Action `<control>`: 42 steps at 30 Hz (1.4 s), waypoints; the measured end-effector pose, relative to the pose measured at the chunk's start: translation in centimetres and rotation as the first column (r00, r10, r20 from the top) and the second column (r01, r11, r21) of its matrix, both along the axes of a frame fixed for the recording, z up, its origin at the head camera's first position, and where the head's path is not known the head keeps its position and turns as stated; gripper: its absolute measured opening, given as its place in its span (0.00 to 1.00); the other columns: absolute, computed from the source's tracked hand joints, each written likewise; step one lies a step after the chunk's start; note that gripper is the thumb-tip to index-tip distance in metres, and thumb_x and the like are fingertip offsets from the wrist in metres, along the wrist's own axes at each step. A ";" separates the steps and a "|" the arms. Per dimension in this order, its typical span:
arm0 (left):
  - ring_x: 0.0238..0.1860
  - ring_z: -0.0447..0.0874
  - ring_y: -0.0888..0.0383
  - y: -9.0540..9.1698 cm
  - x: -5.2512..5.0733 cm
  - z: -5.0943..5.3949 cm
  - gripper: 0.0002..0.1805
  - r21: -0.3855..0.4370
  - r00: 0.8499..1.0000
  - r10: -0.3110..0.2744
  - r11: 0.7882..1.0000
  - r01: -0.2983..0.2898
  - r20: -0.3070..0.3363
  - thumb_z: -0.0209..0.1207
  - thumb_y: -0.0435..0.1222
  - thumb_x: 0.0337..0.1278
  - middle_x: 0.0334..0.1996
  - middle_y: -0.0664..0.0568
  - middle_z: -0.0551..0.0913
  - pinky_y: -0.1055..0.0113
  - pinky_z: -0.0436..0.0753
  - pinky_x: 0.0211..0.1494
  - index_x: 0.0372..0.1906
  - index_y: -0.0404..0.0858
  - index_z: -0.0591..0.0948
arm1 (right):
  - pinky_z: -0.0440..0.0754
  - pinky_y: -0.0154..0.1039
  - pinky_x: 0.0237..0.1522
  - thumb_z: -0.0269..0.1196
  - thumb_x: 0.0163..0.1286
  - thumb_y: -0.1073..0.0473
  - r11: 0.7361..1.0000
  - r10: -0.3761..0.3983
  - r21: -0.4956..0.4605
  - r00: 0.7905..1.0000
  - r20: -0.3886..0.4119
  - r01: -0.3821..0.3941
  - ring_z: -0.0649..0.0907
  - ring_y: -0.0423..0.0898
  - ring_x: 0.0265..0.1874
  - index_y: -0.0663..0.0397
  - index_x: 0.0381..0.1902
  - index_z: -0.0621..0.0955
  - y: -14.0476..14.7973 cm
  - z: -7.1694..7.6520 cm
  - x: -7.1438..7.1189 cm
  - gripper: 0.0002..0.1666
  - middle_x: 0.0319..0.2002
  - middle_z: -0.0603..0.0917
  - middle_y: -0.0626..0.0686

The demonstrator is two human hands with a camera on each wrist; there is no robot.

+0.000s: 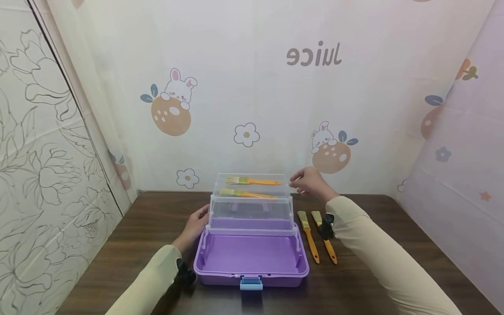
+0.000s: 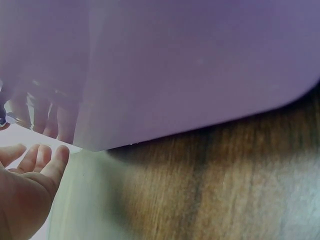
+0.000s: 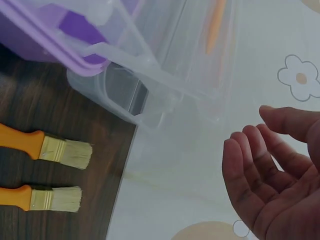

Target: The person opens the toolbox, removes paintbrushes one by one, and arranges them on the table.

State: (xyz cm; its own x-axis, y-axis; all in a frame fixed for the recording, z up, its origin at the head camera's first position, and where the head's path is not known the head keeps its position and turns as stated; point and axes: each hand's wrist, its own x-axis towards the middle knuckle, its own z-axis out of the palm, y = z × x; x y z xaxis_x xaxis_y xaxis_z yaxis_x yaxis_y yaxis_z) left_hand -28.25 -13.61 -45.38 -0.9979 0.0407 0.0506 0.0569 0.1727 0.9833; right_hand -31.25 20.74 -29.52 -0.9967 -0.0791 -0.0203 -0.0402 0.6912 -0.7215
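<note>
A purple storage box [image 1: 252, 280] stands open on the table, its clear fold-out trays [image 1: 252, 209] raised at the back. Two paintbrushes with orange handles, one [image 1: 261, 182] behind the other [image 1: 253, 194], lie in the upper tray. My left hand [image 1: 195, 225] is at the box's left rear side with fingers extended; whether they touch it cannot be made out. Just right of the upper tray, my right hand [image 1: 309, 180] hovers with loosely bent fingers. In the right wrist view that hand [image 3: 275, 175] holds nothing and is apart from the tray.
Two more paintbrushes, one [image 1: 309, 238] nearer the box and another [image 1: 330, 249] partly behind my right wrist camera, lie right of the box. A blue latch [image 1: 251, 283] sits at the box's front. Behind the dark wooden table [image 1: 149, 232] hangs a printed curtain [image 1: 252, 96].
</note>
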 end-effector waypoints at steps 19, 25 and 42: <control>0.64 0.64 0.36 0.0 0.2 0.6 0.30 -0.005 1.000 -0.006 1.000 0.006 0.000 0.49 0.38 0.71 0.64 0.28 0.65 0.47 0.66 0.65 0.68 0.24 0.59 | 0.85 0.44 0.38 0.63 0.64 0.65 0.992 0.126 -0.029 0.992 -0.014 -0.126 0.81 0.62 0.44 0.72 0.49 0.79 -3.7 0.6 -1.1 0.18 0.43 0.83 0.64; 0.63 0.65 0.35 0.3 1.0 1.8 0.28 0.011 1.000 -0.014 1.000 0.014 0.002 0.49 0.34 0.70 0.63 0.27 0.65 0.47 0.67 0.65 0.67 0.22 0.59 | 0.84 0.49 0.41 0.63 0.63 0.65 0.987 0.162 -0.002 0.987 -0.019 -0.162 0.82 0.60 0.41 0.71 0.47 0.81 -5.1 0.5 -1.6 0.16 0.40 0.84 0.62; 0.63 0.66 0.38 0.0 -0.1 0.1 0.29 0.011 1.000 0.004 1.000 -0.004 0.001 0.50 0.37 0.69 0.63 0.30 0.66 0.49 0.67 0.65 0.69 0.26 0.60 | 0.83 0.47 0.40 0.66 0.61 0.64 0.977 0.195 0.088 0.981 0.003 -0.194 0.81 0.48 0.30 0.67 0.43 0.83 -8.9 0.4 -2.0 0.13 0.35 0.86 0.57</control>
